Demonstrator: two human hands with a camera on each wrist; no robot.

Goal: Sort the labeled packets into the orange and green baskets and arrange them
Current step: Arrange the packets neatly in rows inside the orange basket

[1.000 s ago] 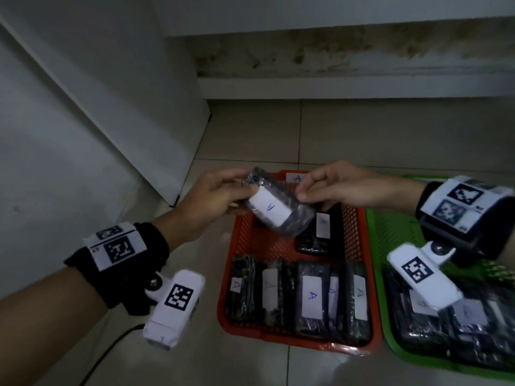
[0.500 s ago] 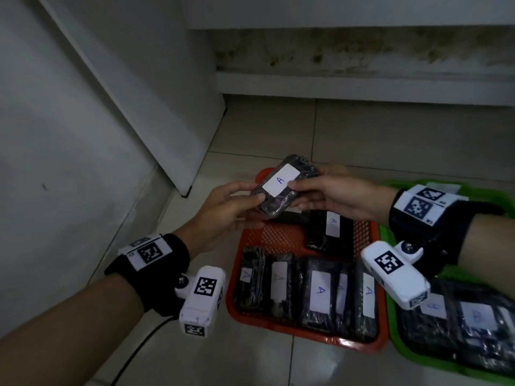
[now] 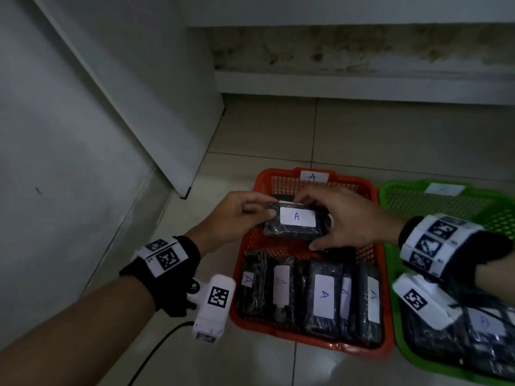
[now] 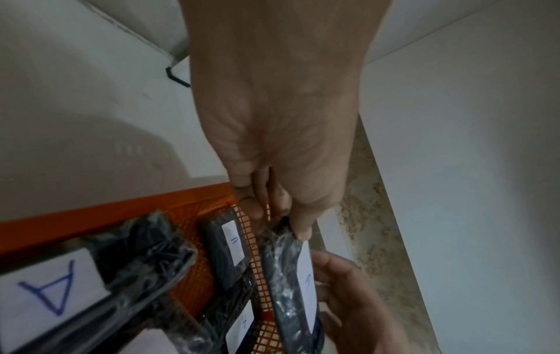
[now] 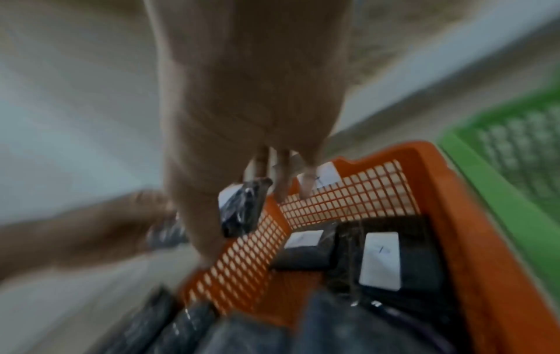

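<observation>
A dark plastic-wrapped packet (image 3: 295,224) with a white "A" label hangs over the far half of the orange basket (image 3: 248,240). My left hand (image 3: 237,215) pinches its left end, and my right hand (image 3: 342,218) grips its right end with fingers curled over the top. The left wrist view shows the same packet (image 4: 288,275) edge-on under my left hand's fingertips (image 4: 300,230). A row of several "A" packets (image 3: 323,299) fills the basket's near half. The green basket (image 3: 390,201) stands to the right, holding more dark packets (image 3: 473,338).
A white slanted panel (image 3: 156,112) and a wall close in the left side. A stained ledge (image 3: 362,84) runs along the back. A black cable (image 3: 156,349) lies on the tiled floor near my left arm. Bare tile lies beyond the baskets.
The packet has been turned level, label up, and lowered toward the orange basket's far half. Both hands stayed on its ends.
</observation>
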